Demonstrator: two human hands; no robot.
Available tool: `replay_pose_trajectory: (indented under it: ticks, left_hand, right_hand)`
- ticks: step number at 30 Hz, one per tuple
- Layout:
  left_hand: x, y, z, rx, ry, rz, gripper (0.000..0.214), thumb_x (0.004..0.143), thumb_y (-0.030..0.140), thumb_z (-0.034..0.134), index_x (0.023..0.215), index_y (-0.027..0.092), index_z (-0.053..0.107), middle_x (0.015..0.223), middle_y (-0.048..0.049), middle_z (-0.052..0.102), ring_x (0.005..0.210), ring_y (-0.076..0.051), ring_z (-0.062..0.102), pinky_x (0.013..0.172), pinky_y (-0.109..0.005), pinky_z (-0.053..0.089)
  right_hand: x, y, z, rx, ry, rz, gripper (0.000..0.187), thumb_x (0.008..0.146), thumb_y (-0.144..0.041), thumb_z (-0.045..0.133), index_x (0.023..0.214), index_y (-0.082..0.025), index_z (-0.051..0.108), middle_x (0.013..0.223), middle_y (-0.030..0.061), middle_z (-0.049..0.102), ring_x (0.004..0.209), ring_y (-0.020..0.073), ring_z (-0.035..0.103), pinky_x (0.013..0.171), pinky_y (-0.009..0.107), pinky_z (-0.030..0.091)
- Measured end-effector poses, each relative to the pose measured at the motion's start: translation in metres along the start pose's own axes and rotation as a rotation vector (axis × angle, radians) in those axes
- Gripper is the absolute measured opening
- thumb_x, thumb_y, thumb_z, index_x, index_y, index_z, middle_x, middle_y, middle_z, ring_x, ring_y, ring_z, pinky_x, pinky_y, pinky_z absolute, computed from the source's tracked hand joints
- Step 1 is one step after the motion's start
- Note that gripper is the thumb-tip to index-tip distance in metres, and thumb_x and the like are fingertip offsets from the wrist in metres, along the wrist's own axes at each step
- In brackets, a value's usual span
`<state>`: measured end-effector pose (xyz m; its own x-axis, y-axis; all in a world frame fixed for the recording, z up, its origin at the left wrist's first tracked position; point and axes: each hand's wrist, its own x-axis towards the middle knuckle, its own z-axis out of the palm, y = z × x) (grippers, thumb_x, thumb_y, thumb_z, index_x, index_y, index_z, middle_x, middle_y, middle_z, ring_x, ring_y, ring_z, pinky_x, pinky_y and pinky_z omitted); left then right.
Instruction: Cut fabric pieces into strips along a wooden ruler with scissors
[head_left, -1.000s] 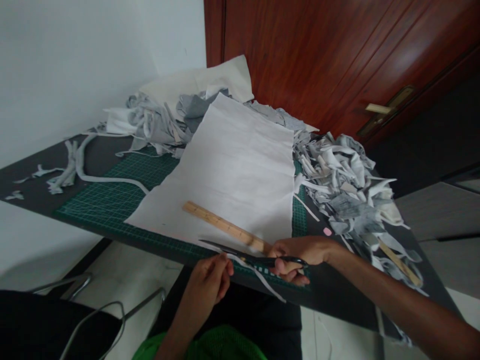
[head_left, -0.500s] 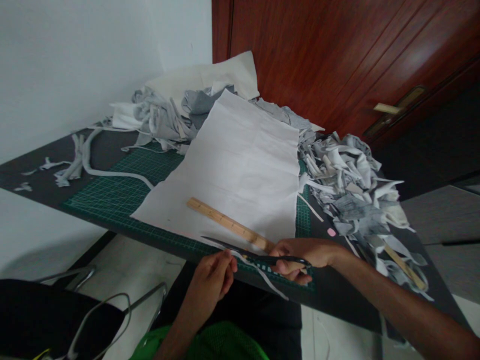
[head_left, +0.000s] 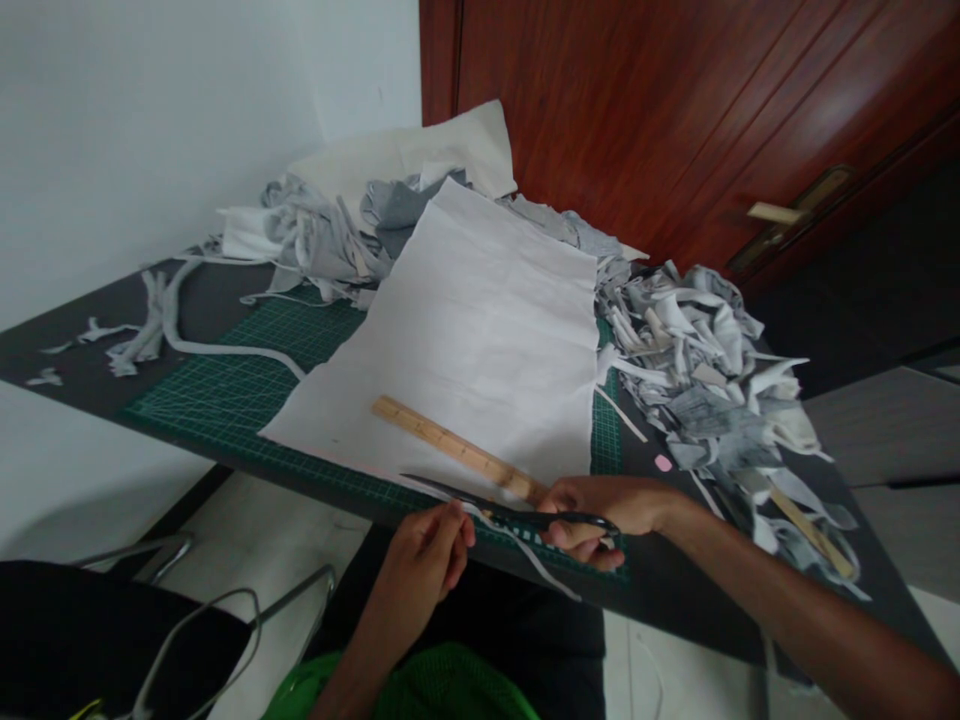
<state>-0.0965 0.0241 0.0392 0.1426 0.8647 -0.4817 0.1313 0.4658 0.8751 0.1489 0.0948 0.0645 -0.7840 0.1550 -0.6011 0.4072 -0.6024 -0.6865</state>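
Note:
A large white piece of fabric (head_left: 487,320) lies over a green cutting mat (head_left: 225,375). My right hand (head_left: 585,518) is closed around the handles of black scissors (head_left: 517,514), whose blades point left along the fabric's near edge. Beside the blades, my left hand (head_left: 433,545) pinches a narrow white fabric strip (head_left: 536,562) that trails to the right, under the scissors and over the table's near edge. A wooden ruler (head_left: 457,447) rests slantwise on the fabric, its right end by my right hand.
Heaped fabric scraps (head_left: 705,360) cover the table's right side, with a pink chip (head_left: 663,463) near them. More crumpled cloth (head_left: 322,235) lies at the back left. A wooden door (head_left: 600,110) stands behind the table (head_left: 60,310); a black chair (head_left: 112,640) is at the lower left.
Almost nothing differs. Both hands, the scissors and the strip keep their places; the view has shifted very slightly.

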Motion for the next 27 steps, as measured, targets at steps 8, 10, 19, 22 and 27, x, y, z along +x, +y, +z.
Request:
replay_pose_trajectory:
  ticks: [8,10,19,22,27]
  left_hand:
    - [-0.001,-0.001,-0.001,-0.005,-0.007,-0.001,0.048,0.081,0.067,0.05,0.066,0.021,0.055,0.042,0.0056,0.041,0.039,-0.01,0.034,0.041,-0.021,0.022]
    - [-0.002,0.0,-0.001,-0.004,-0.009,0.001,0.048,0.081,0.066,0.048,0.066,0.021,0.055,0.042,0.0061,0.039,0.039,-0.01,0.032,0.041,-0.021,0.022]
    - [0.002,-0.002,0.0,0.01,-0.016,-0.011,0.047,0.08,0.066,0.046,0.065,0.022,0.055,0.042,0.0059,0.04,0.038,-0.01,0.033,0.042,-0.022,0.024]
    - [0.001,-0.002,-0.001,0.021,-0.016,-0.006,0.047,0.081,0.065,0.045,0.065,0.022,0.055,0.042,0.0057,0.04,0.039,-0.01,0.033,0.042,-0.022,0.024]
    - [0.0,-0.001,-0.001,0.04,-0.018,0.026,0.046,0.083,0.062,0.044,0.064,0.022,0.055,0.041,0.0061,0.038,0.039,-0.01,0.033,0.043,-0.022,0.024]
  right_hand:
    - [0.001,0.0,-0.001,-0.041,0.023,-0.013,0.063,0.076,-0.066,0.082,0.064,-0.019,0.042,0.048,-0.0135,0.037,0.037,0.0011,0.031,0.032,0.013,0.036]
    - [0.0,-0.002,0.0,-0.04,0.033,0.001,0.063,0.075,-0.066,0.083,0.064,-0.019,0.043,0.047,-0.0138,0.036,0.036,0.001,0.031,0.032,0.012,0.035]
    - [0.001,-0.005,0.001,-0.023,0.056,0.038,0.061,0.075,-0.063,0.085,0.064,-0.019,0.043,0.045,-0.0141,0.037,0.035,0.001,0.031,0.031,0.011,0.034]
    - [0.001,-0.007,0.001,-0.031,0.065,0.043,0.061,0.075,-0.061,0.085,0.063,-0.019,0.043,0.044,-0.0138,0.038,0.034,0.0007,0.032,0.03,0.011,0.033]
    - [0.001,-0.011,0.003,-0.019,0.049,0.036,0.062,0.075,-0.063,0.085,0.062,-0.019,0.043,0.045,-0.0137,0.038,0.034,0.0007,0.032,0.03,0.012,0.034]
